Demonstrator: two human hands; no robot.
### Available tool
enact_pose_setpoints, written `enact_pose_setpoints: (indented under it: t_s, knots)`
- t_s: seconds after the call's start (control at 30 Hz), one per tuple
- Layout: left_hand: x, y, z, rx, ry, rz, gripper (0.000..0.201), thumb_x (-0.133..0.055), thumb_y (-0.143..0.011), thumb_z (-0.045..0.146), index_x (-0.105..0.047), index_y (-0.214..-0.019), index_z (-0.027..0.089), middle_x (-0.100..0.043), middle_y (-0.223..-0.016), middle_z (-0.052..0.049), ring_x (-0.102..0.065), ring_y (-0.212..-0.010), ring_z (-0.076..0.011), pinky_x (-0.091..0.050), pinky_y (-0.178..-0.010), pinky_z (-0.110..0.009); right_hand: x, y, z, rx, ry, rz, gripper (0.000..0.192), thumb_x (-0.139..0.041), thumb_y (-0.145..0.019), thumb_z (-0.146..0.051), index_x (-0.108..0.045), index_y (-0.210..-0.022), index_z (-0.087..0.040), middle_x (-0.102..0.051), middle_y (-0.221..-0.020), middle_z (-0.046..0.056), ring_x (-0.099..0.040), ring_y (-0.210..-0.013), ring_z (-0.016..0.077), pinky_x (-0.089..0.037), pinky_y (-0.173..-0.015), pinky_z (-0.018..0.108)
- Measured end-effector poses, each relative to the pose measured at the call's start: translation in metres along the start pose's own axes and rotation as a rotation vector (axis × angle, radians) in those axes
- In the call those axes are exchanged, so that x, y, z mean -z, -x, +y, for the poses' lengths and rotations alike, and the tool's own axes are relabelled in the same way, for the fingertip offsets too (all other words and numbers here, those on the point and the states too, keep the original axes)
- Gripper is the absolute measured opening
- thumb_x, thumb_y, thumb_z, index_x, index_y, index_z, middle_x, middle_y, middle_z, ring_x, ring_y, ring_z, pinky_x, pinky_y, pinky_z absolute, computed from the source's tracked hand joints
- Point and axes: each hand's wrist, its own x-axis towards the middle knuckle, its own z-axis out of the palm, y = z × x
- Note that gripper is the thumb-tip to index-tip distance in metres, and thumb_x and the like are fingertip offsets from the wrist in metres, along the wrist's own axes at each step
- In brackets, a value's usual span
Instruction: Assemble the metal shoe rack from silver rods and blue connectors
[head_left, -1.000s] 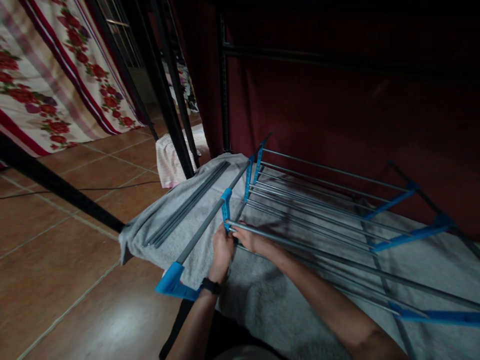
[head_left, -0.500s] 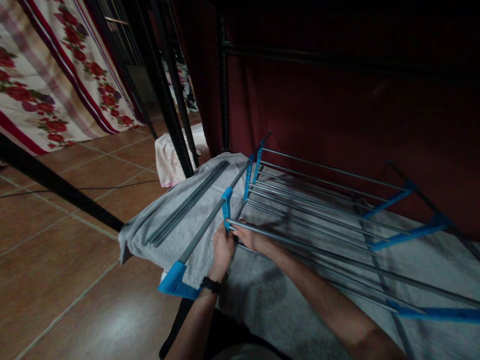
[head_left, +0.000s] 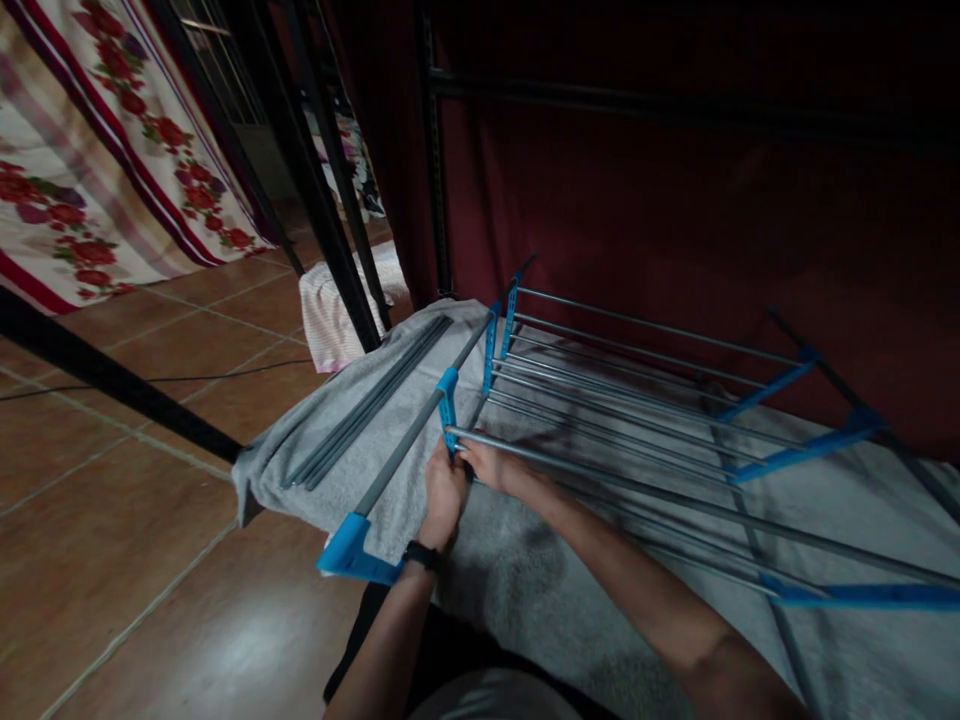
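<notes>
A drying rack of grey metal rods (head_left: 645, 400) and blue plastic connectors lies flat on a grey towel (head_left: 525, 590). My left hand (head_left: 442, 492), with a black watch on its wrist, grips the blue connector (head_left: 448, 396) on the left side pole. My right hand (head_left: 491, 465) holds the end of a long grey rod (head_left: 675, 500) right at that connector. Both hands touch at the joint, and the fingertips are partly hidden behind the rod.
Several loose grey rods (head_left: 367, 405) lie on the towel's left part. A blue corner piece (head_left: 346, 548) ends the side pole near the towel's edge. Black metal frame posts (head_left: 330, 220), a floral cloth (head_left: 97, 170), a pink-white cloth (head_left: 330, 315) and a dark red curtain (head_left: 675, 200) surround the tiled floor.
The view has shifted slightly down and left. Both hands stay at the same connector and rod end, with no clear change in grip.
</notes>
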Motion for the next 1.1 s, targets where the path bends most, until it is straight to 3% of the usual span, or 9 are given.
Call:
enact_pose_setpoints:
  t_s: [0.07,0.17,0.33,0.43,0.5,0.6,0.7,0.8,1.1]
  knots:
    - [0.001,0.002,-0.001,-0.019,0.034,0.022,0.048,-0.053,-0.082,0.007,-0.064,-0.127,0.017,-0.073,-0.123,-0.015,-0.069,-0.117,-0.0281,-0.053,-0.109,-0.046,0.009,0.011,-0.009,-0.032,0.037,-0.015,0.031,-0.048,-0.103,-0.022,-0.070,-0.125,-0.016,-0.075,-0.120,0.013,-0.069,-0.107,0.0245,-0.055,-0.096,0.035]
    - [0.003,0.012,-0.004,-0.010,0.056,0.109,0.062,-0.052,-0.082,0.006,-0.055,-0.143,0.016,-0.062,-0.143,-0.018,-0.057,-0.136,-0.0276,-0.043,-0.122,-0.047,0.012,0.046,-0.022,-0.075,0.116,0.061,0.039,-0.046,-0.106,-0.025,-0.061,-0.140,-0.017,-0.068,-0.136,0.016,-0.064,-0.123,0.0274,-0.052,-0.106,0.041]
    - [-0.010,0.035,-0.003,0.076,0.065,0.180,0.077,-0.048,-0.077,-0.001,-0.046,-0.152,0.017,-0.049,-0.154,-0.018,-0.048,-0.146,-0.0275,-0.035,-0.128,-0.049,-0.025,0.120,-0.022,0.066,0.175,0.149,0.050,-0.041,-0.101,-0.009,-0.058,-0.146,-0.022,-0.060,-0.150,0.013,-0.049,-0.144,0.0249,-0.041,-0.122,0.049]
    - [-0.016,0.042,-0.002,0.082,0.045,0.186,0.081,-0.048,-0.074,-0.003,-0.043,-0.153,0.011,-0.042,-0.158,-0.021,-0.043,-0.149,-0.0309,-0.032,-0.129,-0.050,-0.046,0.140,-0.012,-0.049,0.187,0.154,0.056,-0.040,-0.099,-0.006,-0.056,-0.150,-0.021,-0.060,-0.151,0.012,-0.052,-0.142,0.0241,-0.044,-0.120,0.047]
    - [-0.014,0.043,-0.003,0.053,0.003,0.160,0.081,-0.048,-0.072,-0.004,-0.045,-0.152,0.008,-0.044,-0.157,-0.023,-0.045,-0.147,-0.0313,-0.033,-0.128,-0.048,-0.050,0.141,-0.003,-0.185,0.206,0.153,0.054,-0.038,-0.100,-0.006,-0.057,-0.148,-0.017,-0.061,-0.149,0.013,-0.056,-0.137,0.0247,-0.045,-0.119,0.045]
    - [-0.004,0.040,-0.008,-0.015,-0.073,0.083,0.074,-0.046,-0.072,-0.004,-0.053,-0.145,0.010,-0.059,-0.140,-0.020,-0.055,-0.137,-0.0304,-0.041,-0.122,-0.047,-0.048,0.130,0.007,-0.340,0.240,0.118,0.045,-0.042,-0.103,-0.012,-0.061,-0.143,-0.014,-0.064,-0.143,0.015,-0.060,-0.131,0.0261,-0.046,-0.117,0.044]
    - [0.005,0.034,-0.013,-0.014,-0.143,0.041,0.056,-0.045,-0.076,0.000,-0.064,-0.127,0.014,-0.070,-0.115,-0.014,-0.065,-0.117,-0.0303,-0.051,-0.108,-0.048,-0.043,0.119,0.011,-0.397,0.255,0.066,0.038,-0.045,-0.105,-0.019,-0.065,-0.138,-0.019,-0.068,-0.136,0.013,-0.063,-0.124,0.0266,-0.048,-0.112,0.044]
    - [0.008,0.030,-0.016,-0.009,-0.163,0.063,0.043,-0.044,-0.080,0.004,-0.067,-0.114,0.017,-0.072,-0.104,-0.012,-0.067,-0.104,-0.0293,-0.054,-0.099,-0.048,-0.041,0.113,0.010,-0.391,0.253,0.026,0.037,-0.043,-0.105,-0.016,-0.067,-0.133,-0.022,-0.070,-0.130,0.011,-0.064,-0.122,0.0256,-0.049,-0.109,0.040]
    - [0.006,0.031,-0.019,-0.073,-0.123,0.023,0.051,-0.050,-0.076,0.005,-0.062,-0.124,0.018,-0.071,-0.119,-0.013,-0.065,-0.116,-0.0298,-0.051,-0.108,-0.048,-0.031,0.110,0.004,-0.386,0.262,-0.036,0.045,-0.035,-0.103,-0.010,-0.062,-0.136,-0.025,-0.067,-0.137,0.009,-0.061,-0.126,0.0235,-0.047,-0.107,0.037]
